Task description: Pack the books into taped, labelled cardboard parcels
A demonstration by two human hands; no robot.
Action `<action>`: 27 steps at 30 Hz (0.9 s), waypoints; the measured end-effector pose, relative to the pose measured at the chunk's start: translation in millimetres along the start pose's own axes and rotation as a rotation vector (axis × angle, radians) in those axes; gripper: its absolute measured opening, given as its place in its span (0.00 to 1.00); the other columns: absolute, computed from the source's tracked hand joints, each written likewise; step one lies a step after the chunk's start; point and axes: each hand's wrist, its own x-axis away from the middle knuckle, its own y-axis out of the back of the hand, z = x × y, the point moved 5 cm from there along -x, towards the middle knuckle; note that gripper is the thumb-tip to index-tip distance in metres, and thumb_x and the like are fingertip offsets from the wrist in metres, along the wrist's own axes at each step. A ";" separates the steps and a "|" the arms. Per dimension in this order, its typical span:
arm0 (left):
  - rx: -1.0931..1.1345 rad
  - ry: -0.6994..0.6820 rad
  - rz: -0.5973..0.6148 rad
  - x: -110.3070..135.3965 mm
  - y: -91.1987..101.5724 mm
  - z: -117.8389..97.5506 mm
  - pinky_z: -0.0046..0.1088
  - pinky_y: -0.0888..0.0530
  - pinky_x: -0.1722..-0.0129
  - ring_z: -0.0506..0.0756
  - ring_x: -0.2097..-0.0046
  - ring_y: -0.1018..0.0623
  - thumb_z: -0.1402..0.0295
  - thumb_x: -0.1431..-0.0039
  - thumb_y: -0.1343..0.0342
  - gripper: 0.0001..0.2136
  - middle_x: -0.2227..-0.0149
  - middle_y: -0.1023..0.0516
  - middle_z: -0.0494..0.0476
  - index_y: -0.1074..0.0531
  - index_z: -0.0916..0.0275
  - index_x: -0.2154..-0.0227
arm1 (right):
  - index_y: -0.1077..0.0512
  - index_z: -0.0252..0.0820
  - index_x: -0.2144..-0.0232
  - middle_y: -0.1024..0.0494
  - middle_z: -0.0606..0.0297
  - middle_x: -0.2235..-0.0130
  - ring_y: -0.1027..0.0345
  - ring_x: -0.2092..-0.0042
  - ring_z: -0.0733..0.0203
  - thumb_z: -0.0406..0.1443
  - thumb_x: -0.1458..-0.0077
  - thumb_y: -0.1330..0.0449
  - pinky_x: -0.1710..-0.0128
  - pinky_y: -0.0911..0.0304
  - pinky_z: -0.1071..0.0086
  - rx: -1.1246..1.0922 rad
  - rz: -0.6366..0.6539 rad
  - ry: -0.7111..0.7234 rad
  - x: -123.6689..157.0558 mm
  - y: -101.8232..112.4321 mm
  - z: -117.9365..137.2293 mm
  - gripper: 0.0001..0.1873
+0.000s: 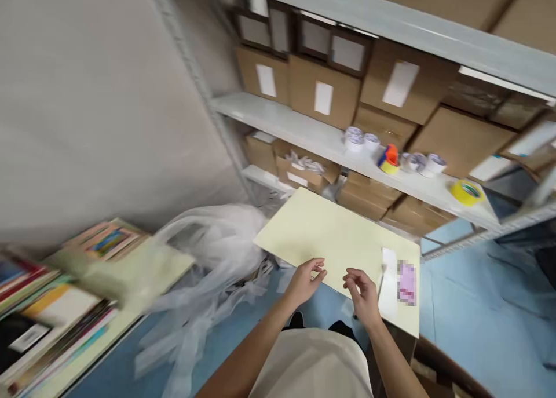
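Observation:
My left hand [306, 281] hovers at the near edge of a pale yellow flat board [330, 236], fingers loosely curled and apart, holding nothing. My right hand [364, 294] is just to its right over the same edge, fingers also bent and apart, empty. A white paper slip [388, 282] with a pink printed patch lies on the board's right end, beside my right hand. The picture is smeared by motion.
A metal shelf unit [304, 132] holds brown cartons [324, 94], white tape rolls [360, 138], a yellow tape roll [467, 192] and a coloured tape dispenser [388, 159]. Crumpled clear plastic wrap [217, 253] lies on the blue floor. Stacks of books [52, 311] sit at left.

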 end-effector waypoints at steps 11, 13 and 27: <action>0.024 0.270 -0.428 70.0 95.7 48.1 0.39 0.23 0.69 0.64 0.56 0.19 0.59 0.43 0.47 0.17 0.54 0.19 0.64 0.25 0.60 0.55 | 0.23 0.43 0.69 0.21 0.63 0.73 0.29 0.73 0.60 0.53 0.51 0.35 0.69 0.29 0.64 -0.101 0.482 -0.124 -50.6 -125.2 -9.8 0.19; 0.012 0.317 -0.523 86.6 108.5 53.1 0.39 0.23 0.68 0.65 0.55 0.20 0.58 0.43 0.47 0.18 0.53 0.19 0.65 0.25 0.61 0.54 | 0.23 0.42 0.69 0.22 0.63 0.73 0.29 0.73 0.61 0.53 0.52 0.35 0.69 0.30 0.64 -0.125 0.560 -0.169 -58.4 -150.1 -15.4 0.20; -0.073 0.405 -0.983 207.9 205.3 97.7 0.31 0.24 0.69 0.60 0.59 0.19 0.56 0.42 0.48 0.19 0.55 0.18 0.64 0.25 0.61 0.54 | 0.23 0.39 0.67 0.20 0.62 0.70 0.30 0.71 0.61 0.56 0.62 0.31 0.66 0.34 0.66 -0.069 1.112 -0.258 -10.8 -334.1 2.1 0.29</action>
